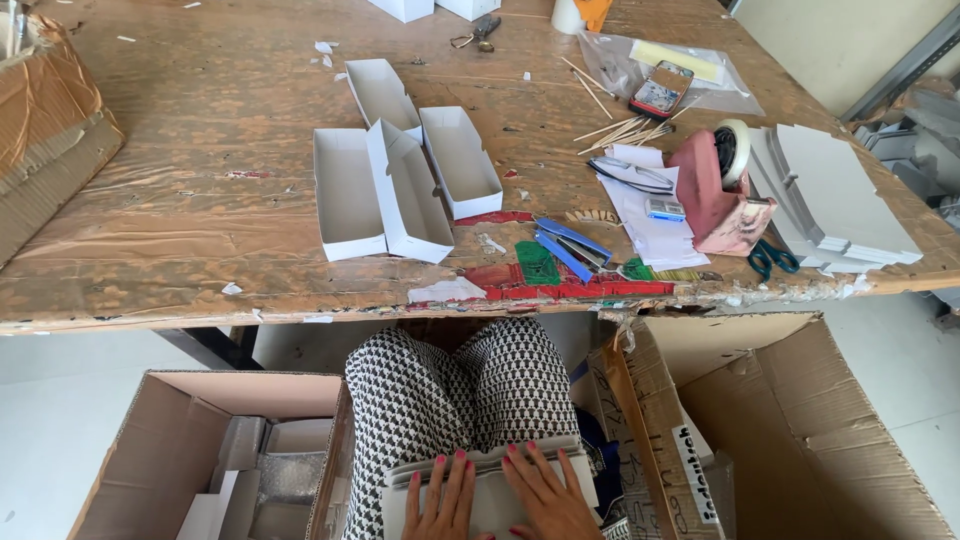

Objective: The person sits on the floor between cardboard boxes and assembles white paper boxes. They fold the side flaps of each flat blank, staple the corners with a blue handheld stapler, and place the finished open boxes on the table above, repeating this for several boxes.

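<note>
Four open white cardboard trays (405, 170) lie side by side near the middle of the worn wooden table (200, 200), and a stack of flat grey-white cardboard sheets (840, 200) sits at its right edge. A brown taped carton (45, 120) stands on the table's far left. Below the table, an open brown box (170, 450) of white packages stands at left, and another open brown box (790, 430) with a white label strip (695, 470) at right.
</note>
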